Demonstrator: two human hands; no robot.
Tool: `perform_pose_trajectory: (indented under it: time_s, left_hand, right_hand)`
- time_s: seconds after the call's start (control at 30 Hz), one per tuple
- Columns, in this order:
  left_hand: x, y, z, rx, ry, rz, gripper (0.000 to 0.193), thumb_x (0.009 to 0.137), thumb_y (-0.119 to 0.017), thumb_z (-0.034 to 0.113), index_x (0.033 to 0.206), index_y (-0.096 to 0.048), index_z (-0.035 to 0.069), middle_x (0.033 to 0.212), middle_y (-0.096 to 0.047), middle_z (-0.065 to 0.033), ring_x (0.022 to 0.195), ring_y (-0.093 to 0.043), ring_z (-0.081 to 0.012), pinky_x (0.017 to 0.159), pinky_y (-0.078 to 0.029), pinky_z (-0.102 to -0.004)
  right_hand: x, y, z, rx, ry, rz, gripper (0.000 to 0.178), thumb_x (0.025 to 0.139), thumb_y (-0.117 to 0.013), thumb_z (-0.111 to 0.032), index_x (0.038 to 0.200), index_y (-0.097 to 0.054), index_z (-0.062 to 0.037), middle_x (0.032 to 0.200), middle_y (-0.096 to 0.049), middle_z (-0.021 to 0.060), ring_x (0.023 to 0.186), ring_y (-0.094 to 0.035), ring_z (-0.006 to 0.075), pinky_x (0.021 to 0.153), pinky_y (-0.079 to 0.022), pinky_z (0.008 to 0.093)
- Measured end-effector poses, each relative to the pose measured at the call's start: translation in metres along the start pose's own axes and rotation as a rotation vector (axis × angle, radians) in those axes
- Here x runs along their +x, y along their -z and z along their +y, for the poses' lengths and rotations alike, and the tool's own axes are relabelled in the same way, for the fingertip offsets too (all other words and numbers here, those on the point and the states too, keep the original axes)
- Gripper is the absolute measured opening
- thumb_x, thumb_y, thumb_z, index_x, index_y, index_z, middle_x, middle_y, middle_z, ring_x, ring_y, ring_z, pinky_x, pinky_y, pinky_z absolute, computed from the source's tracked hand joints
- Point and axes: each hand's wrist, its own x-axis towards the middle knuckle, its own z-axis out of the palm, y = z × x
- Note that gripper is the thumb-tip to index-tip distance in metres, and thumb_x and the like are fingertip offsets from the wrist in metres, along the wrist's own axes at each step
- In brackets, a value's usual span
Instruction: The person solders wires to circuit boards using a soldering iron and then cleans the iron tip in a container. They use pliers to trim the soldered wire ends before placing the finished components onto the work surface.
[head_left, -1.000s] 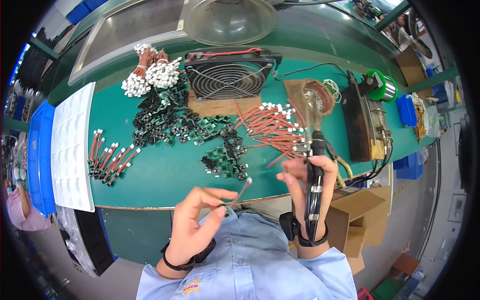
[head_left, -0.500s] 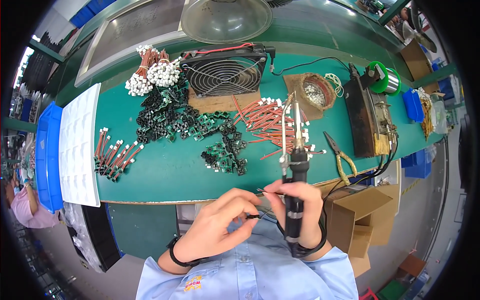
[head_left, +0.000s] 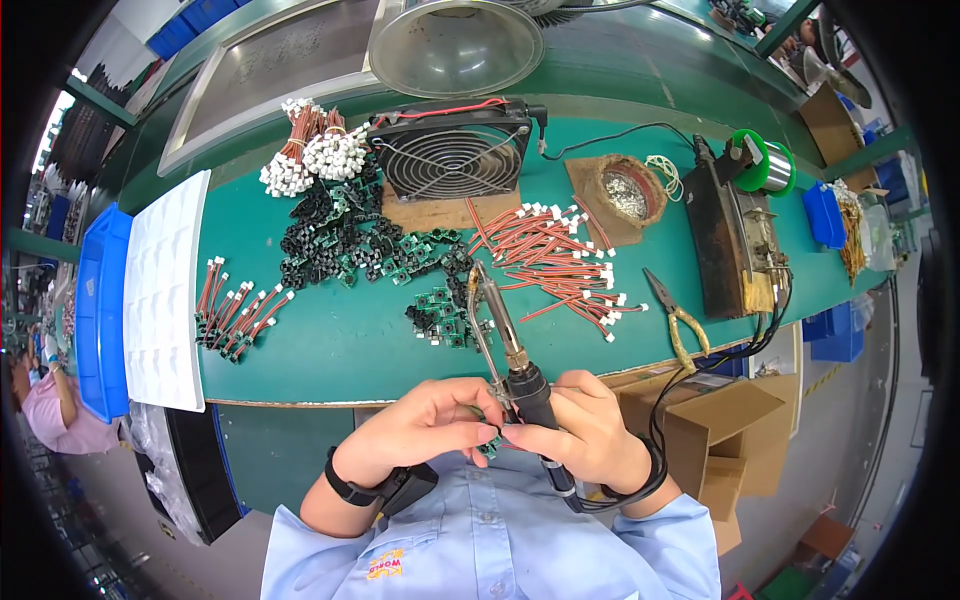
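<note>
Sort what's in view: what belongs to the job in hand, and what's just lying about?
Likely the job's:
soldering iron in right hand
green circuit board in left fingers
red leads with white connectors
silver wire spool

Seemingly lying about:
pliers
open cardboard box

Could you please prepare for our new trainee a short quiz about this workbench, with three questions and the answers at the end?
1. Which hand of the person holds the soldering iron?
2. True or false: the white tray lies between the blue bin and the black fan.
3. Choose one. The wires in the loose pile to the right of the green boards are mostly: (a) blue, (b) yellow, (c) reddish.

Key: 1. The right hand. 2. True. 3. (c).
</note>
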Motion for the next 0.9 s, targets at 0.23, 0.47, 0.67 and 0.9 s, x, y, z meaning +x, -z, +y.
perform_pose_trajectory:
  time_s: [0.23,0.47,0.67,0.9]
  left_hand:
    - [-0.003,-0.027,0.000,1.269,-0.616,0.222,0.016,0.070,-0.064,0.001,0.085,-0.058,0.000,0.084,-0.059,-0.0085,0.067,-0.059,-0.0216,0.061,-0.049,-0.0300]
    - [-0.006,-0.040,-0.003,1.695,-0.753,0.315,0.024,0.060,-0.066,0.001,0.083,-0.059,0.002,0.082,-0.059,-0.0068,0.064,-0.057,-0.0217,0.059,-0.046,-0.0305]
    - [-0.005,-0.041,-0.003,1.744,-0.744,0.340,0.025,0.061,-0.066,0.002,0.085,-0.059,0.002,0.083,-0.060,-0.0075,0.066,-0.057,-0.0218,0.059,-0.046,-0.0304]
    - [-0.019,-0.034,-0.004,1.085,-0.622,0.571,0.019,0.073,-0.063,-0.002,0.090,-0.057,0.000,0.090,-0.058,-0.0108,0.074,-0.059,-0.0191,0.064,-0.048,-0.0282]
  right_hand:
    - [0.001,-0.001,0.001,0.211,-0.202,0.065,0.041,0.069,-0.063,-0.005,0.108,-0.052,-0.0092,0.074,-0.056,0.0011,0.059,-0.052,0.0180,0.062,-0.040,0.0286]
    - [0.005,0.001,-0.006,0.292,-0.266,0.116,0.043,0.069,-0.063,-0.003,0.109,-0.051,-0.0098,0.071,-0.056,0.0001,0.061,-0.054,0.0178,0.064,-0.041,0.0292]
    - [0.004,0.003,-0.009,0.246,-0.294,0.077,0.042,0.070,-0.063,-0.002,0.109,-0.051,-0.0094,0.073,-0.057,0.0015,0.063,-0.056,0.0176,0.060,-0.042,0.0284]
    - [0.001,0.002,-0.016,0.647,-0.551,0.295,0.042,0.073,-0.065,0.011,0.104,-0.043,-0.0066,0.080,-0.062,0.0112,0.058,-0.055,0.0067,0.049,-0.039,0.0177]
